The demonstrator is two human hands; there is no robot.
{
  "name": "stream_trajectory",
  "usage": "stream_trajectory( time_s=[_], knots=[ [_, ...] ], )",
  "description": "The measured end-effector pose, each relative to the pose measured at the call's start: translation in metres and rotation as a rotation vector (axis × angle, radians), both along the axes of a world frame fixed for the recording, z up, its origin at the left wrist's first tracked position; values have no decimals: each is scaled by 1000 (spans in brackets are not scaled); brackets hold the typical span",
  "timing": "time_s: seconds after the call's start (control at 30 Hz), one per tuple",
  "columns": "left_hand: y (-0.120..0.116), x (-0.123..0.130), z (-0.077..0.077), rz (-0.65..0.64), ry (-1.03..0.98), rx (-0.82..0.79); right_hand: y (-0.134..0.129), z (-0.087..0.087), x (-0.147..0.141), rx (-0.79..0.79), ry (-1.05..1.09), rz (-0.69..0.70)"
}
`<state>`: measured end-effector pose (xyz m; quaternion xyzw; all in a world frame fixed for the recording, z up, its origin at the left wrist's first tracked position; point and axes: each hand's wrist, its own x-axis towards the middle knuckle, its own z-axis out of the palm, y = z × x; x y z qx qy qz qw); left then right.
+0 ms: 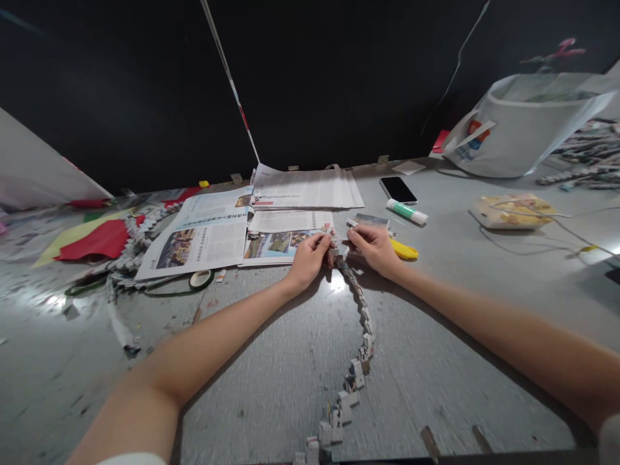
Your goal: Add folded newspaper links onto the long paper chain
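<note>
1. Your left hand (pixel 310 259) has its fingers closed on the far end of the chain (pixel 361 303), it seems for keeping this end steady.
2. Your right hand (pixel 376 247) pinches a small paper piece (pixel 351 223) between the fingertips. The two hands are near each other but apart, so probably you can see both ends of the work.
3. The chain lies on the desk (pixel 261 394) and curves from your hands to the near edge. Its weight rests there, which perhaps spares your fingers.
4. The cutter (pixel 404 250) and the glue (pixel 407 212) lie just beyond your right hand, I think for easy reach. The phone (pixel 398 190) is farther, toward the far edge.
5. The newspapers (pixel 208 226) spread left of centre, up to the far edge; the tape (pixel 200 279) is beside them, on the near side.
6. The desk is grey and marked, with shiny spots of light. A dark panel (pixel 339 77) rises behind its far edge.
7. On the right are the soft pack (pixel 514 212) and, toward the far right corner, a white bag (pixel 520 126). Red paper (pixel 97 240) lies on the left.
</note>
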<state>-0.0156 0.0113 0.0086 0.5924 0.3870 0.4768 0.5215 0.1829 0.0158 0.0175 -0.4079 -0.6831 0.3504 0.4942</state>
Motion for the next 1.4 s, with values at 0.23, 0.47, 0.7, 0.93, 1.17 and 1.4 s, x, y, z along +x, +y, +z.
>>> stream_trajectory(
  time_s=[0.23,0.47,0.7,0.93,1.17,1.4],
  knots=[
    [-2,-2,1,-50,83,32,-6,5,-2,-30,-153,202],
    [-4,0,2,-113,73,49,-6,7,-2,-19,-163,248],
    [-2,-1,2,-34,25,33,-1,1,0,-49,-149,161],
    [3,-1,-4,20,-6,41,-1,0,-1,-39,-131,137],
    [5,-1,-6,62,-52,18,0,-1,3,-47,-139,143],
    [5,-3,-5,69,-29,27,2,-4,-1,23,-141,87]
  ],
)
